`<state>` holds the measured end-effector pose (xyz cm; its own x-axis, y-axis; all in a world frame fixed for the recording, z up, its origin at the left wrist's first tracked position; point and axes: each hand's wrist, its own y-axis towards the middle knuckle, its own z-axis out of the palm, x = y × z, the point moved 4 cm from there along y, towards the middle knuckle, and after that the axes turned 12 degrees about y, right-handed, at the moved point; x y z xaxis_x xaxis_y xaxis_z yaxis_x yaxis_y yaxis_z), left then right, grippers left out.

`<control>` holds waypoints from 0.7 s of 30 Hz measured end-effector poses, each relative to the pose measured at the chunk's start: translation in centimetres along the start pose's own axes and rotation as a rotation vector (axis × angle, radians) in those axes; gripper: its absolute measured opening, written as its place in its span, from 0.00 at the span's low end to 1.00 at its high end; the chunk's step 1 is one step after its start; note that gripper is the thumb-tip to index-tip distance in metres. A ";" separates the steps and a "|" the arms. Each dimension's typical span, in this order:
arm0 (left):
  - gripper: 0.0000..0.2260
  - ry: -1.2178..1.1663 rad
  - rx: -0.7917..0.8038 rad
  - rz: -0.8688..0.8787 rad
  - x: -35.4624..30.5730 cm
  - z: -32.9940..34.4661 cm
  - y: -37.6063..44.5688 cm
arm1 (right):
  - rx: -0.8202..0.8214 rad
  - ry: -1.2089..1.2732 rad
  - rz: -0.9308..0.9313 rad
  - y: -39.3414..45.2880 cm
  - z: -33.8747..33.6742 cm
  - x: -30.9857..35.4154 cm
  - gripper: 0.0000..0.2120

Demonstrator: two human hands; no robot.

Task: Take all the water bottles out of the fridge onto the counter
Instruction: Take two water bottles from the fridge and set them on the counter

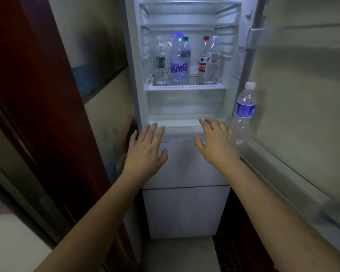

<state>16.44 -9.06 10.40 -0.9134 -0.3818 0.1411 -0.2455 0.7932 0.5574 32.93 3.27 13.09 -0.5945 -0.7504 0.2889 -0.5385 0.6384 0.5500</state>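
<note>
Open fridge (pixel 185 107) with bottles on its shelf (pixel 185 87); left hand (pixel 145 152) and right hand (pixel 217 143) hover below, fingers spread, empty.

Only legible text: partial "amte" in white on the purple label of the big clear bottle (pixel 178 61) on the fridge shelf (pixel 185 87) (other bottle labels too blurred to read).
</note>
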 end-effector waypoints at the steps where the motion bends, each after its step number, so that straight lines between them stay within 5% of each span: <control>1: 0.30 0.000 -0.003 0.007 0.4 0.2 0.8 | -0.005 -0.001 0.007 0.9 0.3 0.1 0.26; 21: 0.30 0.112 -0.066 -0.018 0.4 5.9 21.3 | -0.129 0.172 0.076 20.2 5.3 -4.2 0.30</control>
<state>8.92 10.45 17.52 -0.8661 -0.4492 0.2192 -0.2361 0.7542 0.6128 21.41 20.22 18.86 -0.5137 -0.7264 0.4564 -0.4086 0.6750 0.6144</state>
